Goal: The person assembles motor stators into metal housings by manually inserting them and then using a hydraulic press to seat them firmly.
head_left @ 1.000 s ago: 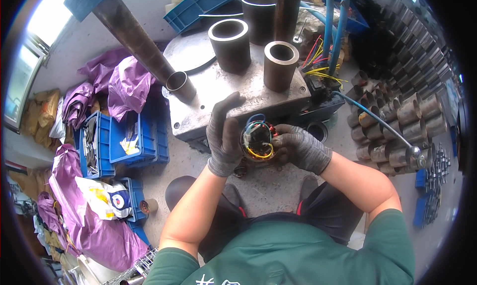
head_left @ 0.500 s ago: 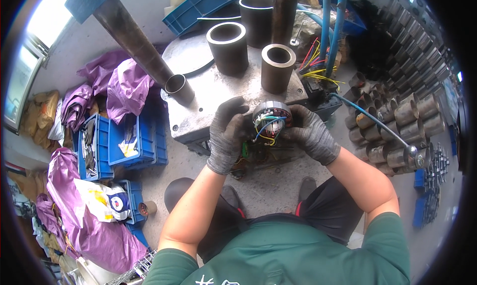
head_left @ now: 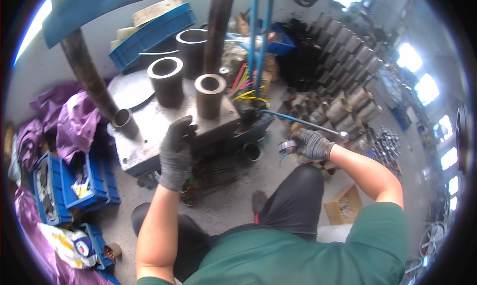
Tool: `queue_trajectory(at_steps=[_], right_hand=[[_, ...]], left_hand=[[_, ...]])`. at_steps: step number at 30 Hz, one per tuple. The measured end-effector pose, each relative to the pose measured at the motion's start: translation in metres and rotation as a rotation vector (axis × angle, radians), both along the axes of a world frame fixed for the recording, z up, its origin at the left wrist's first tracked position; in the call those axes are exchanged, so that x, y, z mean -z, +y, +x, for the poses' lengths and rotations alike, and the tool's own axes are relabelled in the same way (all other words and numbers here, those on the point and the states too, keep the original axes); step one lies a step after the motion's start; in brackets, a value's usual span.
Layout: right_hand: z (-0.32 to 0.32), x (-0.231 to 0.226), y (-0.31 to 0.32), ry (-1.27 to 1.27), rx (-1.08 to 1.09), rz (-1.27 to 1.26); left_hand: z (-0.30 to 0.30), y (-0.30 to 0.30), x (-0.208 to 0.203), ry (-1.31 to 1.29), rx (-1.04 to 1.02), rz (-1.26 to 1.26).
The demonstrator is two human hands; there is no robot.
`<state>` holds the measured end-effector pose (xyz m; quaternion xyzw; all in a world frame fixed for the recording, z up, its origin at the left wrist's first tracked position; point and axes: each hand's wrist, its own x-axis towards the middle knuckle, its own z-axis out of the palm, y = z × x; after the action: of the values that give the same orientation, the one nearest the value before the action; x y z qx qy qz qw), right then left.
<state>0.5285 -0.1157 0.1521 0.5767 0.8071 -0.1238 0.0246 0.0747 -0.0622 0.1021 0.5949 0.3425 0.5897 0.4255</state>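
My right hand (head_left: 313, 144), in a grey knit glove, is off to the right, closed on a small motor stator (head_left: 288, 146) with a metal ring and coloured wires. The glove covers part of the stator. My left hand (head_left: 176, 153), gloved alike, hovers at the front edge of the metal press table (head_left: 144, 153). Its fingers are apart and a little bent, with nothing between them. Nearest to it on the table stand a thick steel sleeve (head_left: 208, 100) and a wider one (head_left: 167, 86), both upright. A smaller tube (head_left: 125, 123) is at the table's left corner.
A lever with a ball end (head_left: 344, 136) reaches out beyond my right hand. Stacked metal cylinders (head_left: 348, 104) fill the right side. Blue crates (head_left: 79, 201) and purple sheeting (head_left: 79, 123) lie at left. A cardboard box (head_left: 343, 205) sits on the floor at right.
My right hand has carried the stator away from the table toward the right. My left hand has parted from it and stays by the table edge. The view has swung right.
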Motion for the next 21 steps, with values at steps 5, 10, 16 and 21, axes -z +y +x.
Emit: queue_trajectory(at_steps=[5, 10, 16, 21], right_hand=[[0.146, -0.037, -0.11, -0.513, 0.51, 0.158], [0.241, -0.067, -0.249, -0.595, 1.182, -0.037], [0.29, -0.084, -0.435, -0.475, 1.666, -0.069], [0.295, -0.052, -0.534, -0.397, 1.876, -0.102]], left_hand=[[0.012, -0.009, -0.016, 0.142, -0.038, 0.026], [0.007, -0.02, -0.032, 0.278, 0.003, 0.09], [0.012, -0.026, -0.022, 0.417, 0.19, 0.176], [0.013, -0.024, -0.008, 0.549, 0.25, 0.221]])
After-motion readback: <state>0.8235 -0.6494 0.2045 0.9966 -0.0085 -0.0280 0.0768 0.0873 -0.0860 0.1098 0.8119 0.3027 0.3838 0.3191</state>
